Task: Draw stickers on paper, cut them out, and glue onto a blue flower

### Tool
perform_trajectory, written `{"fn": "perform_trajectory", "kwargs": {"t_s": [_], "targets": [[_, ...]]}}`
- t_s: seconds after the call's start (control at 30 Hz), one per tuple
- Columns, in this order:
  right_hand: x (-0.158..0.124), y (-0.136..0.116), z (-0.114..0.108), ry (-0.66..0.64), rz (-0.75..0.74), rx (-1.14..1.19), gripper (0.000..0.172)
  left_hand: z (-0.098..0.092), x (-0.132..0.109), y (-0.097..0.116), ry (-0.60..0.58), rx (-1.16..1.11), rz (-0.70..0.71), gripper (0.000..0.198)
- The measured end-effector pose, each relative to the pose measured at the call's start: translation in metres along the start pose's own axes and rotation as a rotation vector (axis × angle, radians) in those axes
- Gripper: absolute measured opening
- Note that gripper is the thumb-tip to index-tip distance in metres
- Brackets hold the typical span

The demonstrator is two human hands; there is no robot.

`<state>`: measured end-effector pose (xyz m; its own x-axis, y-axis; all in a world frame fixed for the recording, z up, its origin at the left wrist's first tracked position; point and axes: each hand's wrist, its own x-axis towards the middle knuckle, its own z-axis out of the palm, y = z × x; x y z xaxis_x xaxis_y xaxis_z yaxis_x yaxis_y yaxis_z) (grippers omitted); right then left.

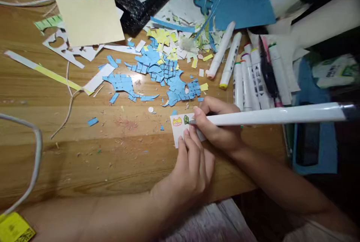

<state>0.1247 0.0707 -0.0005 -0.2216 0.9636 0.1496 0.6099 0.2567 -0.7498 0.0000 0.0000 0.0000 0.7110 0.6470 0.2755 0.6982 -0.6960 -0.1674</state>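
A small white piece of paper (176, 134) lies near the table's front edge. On its upper part are two little drawings, one orange and yellow, the other green with a dark outline. My right hand (221, 124) is closed round a long white pen (270, 116); the pen's tip touches the paper beside the green drawing. My left hand (191, 163) rests with its fingers stretched out over the paper's lower part, holding it flat against the wood. Both hands cover the paper's right side.
Blue paper scraps (157, 66) and yellow scraps (163, 36) litter the wooden table (84, 167). White markers (222, 51) lie at the right, with several more beside them. A cream sheet (90, 21) sits at the back left. A white cable (38, 152) curves along the left.
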Motion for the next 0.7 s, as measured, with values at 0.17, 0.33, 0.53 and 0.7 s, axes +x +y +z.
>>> {"fn": "perform_trajectory", "kwargs": {"t_s": [0.17,0.33,0.53,0.7], "targets": [[-0.0001,-0.0009,-0.0006,0.033,0.029,0.013,0.033,-0.0021,0.0,0.0002,-0.027,-0.017,0.001,0.029],[0.0005,-0.0021,0.0,0.046,0.035,0.031,0.033,-0.0039,0.0006,0.0004,-0.033,-0.026,-0.014,0.027],[0.0007,-0.0023,-0.0005,0.044,0.029,0.033,0.033,-0.0042,0.0003,-0.0001,-0.033,-0.029,-0.008,0.029],[0.0009,-0.0024,-0.0015,0.028,0.014,0.03,0.034,-0.0051,0.0005,-0.0004,-0.045,-0.027,-0.008,0.029]]}}
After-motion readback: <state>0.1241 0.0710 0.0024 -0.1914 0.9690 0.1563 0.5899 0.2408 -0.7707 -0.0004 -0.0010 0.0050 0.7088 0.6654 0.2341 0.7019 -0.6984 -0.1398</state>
